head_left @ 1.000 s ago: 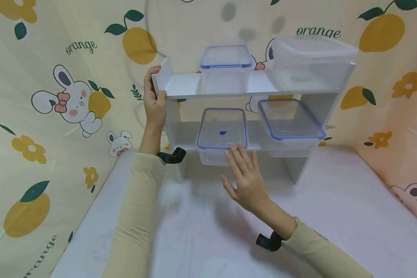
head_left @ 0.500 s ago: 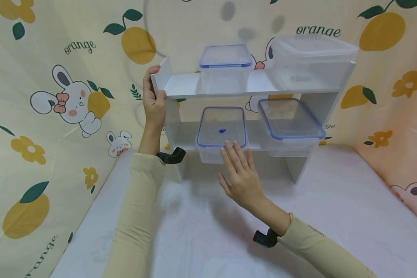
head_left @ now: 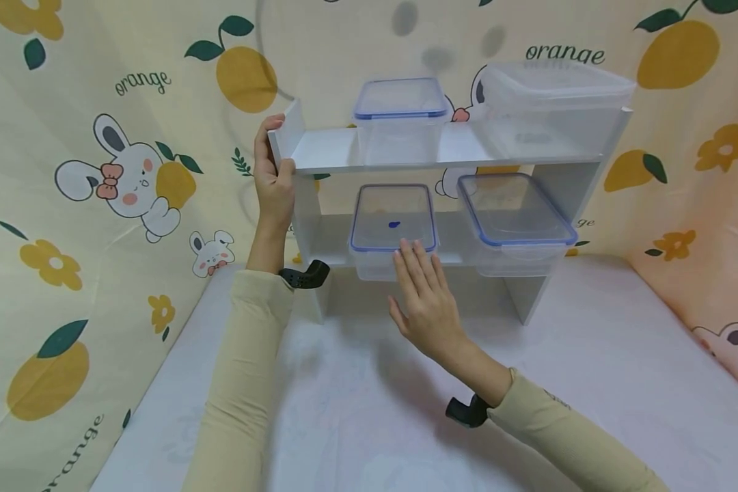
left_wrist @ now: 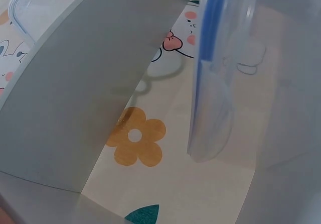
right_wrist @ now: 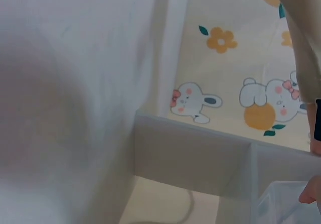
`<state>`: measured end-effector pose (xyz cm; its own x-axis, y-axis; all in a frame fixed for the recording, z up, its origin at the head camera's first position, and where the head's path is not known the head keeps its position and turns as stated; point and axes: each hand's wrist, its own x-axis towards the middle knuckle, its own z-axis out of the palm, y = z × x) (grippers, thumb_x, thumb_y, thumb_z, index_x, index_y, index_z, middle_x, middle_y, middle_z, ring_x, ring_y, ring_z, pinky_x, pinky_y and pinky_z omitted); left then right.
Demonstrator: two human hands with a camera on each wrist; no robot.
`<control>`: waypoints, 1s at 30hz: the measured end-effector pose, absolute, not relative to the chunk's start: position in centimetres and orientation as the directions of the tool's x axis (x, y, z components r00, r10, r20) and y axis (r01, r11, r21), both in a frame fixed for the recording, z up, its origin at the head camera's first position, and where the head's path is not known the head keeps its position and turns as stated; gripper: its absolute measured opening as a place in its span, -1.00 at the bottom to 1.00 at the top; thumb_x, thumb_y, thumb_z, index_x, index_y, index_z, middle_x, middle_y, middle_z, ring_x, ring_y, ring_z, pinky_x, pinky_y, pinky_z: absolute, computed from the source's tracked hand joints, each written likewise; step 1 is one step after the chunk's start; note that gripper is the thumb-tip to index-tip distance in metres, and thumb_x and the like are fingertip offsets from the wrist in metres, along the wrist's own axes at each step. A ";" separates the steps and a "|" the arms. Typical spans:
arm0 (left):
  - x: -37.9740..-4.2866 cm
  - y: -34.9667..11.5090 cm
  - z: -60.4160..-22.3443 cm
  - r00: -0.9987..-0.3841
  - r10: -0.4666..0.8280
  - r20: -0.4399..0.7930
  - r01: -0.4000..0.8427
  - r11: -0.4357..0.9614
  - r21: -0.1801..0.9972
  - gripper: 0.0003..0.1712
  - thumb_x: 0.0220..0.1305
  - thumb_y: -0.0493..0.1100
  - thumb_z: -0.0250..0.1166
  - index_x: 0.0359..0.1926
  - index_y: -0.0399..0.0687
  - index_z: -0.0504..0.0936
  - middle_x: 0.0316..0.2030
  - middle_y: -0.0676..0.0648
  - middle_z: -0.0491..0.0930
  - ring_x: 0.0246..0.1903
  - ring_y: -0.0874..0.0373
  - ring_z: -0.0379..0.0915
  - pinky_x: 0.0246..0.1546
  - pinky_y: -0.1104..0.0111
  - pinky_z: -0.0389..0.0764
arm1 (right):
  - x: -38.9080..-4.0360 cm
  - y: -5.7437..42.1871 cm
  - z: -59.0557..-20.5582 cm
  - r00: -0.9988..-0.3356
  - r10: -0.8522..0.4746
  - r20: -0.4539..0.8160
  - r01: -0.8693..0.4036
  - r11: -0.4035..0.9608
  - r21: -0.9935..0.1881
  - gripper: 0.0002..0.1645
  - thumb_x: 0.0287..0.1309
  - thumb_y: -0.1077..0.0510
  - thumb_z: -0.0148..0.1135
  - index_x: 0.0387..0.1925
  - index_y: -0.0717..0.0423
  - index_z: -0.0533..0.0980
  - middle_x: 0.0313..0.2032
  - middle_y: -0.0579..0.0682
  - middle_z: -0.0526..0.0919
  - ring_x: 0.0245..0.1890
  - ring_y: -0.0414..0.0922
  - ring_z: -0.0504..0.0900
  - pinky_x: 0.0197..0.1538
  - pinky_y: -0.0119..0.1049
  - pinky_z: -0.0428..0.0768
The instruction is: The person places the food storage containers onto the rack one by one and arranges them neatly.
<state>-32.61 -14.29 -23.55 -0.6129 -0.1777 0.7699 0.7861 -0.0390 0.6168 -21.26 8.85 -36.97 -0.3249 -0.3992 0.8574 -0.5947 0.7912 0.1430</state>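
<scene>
My left hand [head_left: 274, 174] grips the upper left side panel of a white two-tier shelf [head_left: 326, 152], thumb in front. With straight fingers, my right hand [head_left: 427, 304] touches the front of a clear food container [head_left: 393, 208] with a blue-rimmed lid and a small blue mark. This container sits on the lower tier, its front sticking out a little past the shelf edge. In the right wrist view, part of the right hand [right_wrist: 312, 190] shows beside the clear container [right_wrist: 281, 204]. The left wrist view looks into the lower tier, where a blue-edged container [left_wrist: 213, 73] shows.
A second blue-rimmed container [head_left: 516, 212] juts from the lower tier at right. Above, the top tier holds a smaller blue-lidded container [head_left: 400, 116] and a large frosted one [head_left: 556, 102]. The shelf stands on a white-covered table [head_left: 357, 410] against a patterned cloth [head_left: 129, 307].
The container under my right fingers has slid back, deeper into the lower tier, and the right hand has moved forward with it. My left hand keeps its grip on the side panel.
</scene>
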 end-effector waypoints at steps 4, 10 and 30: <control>-32.6 -14.2 -23.5 -0.614 -0.180 0.769 0.786 -0.048 0.616 -0.39 0.10 -0.50 -0.19 0.23 -0.24 0.24 0.31 -0.10 0.27 0.25 0.21 0.19 0.31 0.30 0.25 | -21.5 8.8 -36.9 -0.342 -0.402 0.850 -0.593 0.793 0.137 -0.08 -0.06 0.14 0.35 0.31 0.46 0.24 0.34 0.36 0.32 0.54 0.09 -0.01 0.57 -0.18 -0.21; -32.6 -14.1 -23.6 -0.605 -0.179 0.776 0.792 -0.044 0.609 -0.40 0.09 -0.50 -0.19 0.23 -0.27 0.24 0.30 -0.11 0.28 0.22 0.21 0.20 0.28 0.25 0.26 | -21.9 8.7 -36.8 -0.360 -0.394 0.846 -0.583 0.803 0.126 -0.08 -0.08 0.16 0.37 0.29 0.48 0.25 0.34 0.38 0.31 0.40 0.26 0.24 0.56 -0.17 -0.19; -30.5 -13.2 -23.1 -0.653 -0.199 0.731 0.748 -0.013 0.664 -0.33 0.17 -0.51 -0.22 0.36 -0.34 0.13 0.45 -0.21 0.13 0.39 0.19 0.10 0.37 0.43 0.19 | -22.4 9.4 -37.3 -0.429 -0.387 0.816 -0.637 0.770 0.031 -0.02 -0.05 0.16 0.38 0.35 0.44 0.17 0.39 0.37 0.22 0.51 0.16 0.05 0.56 -0.12 -0.19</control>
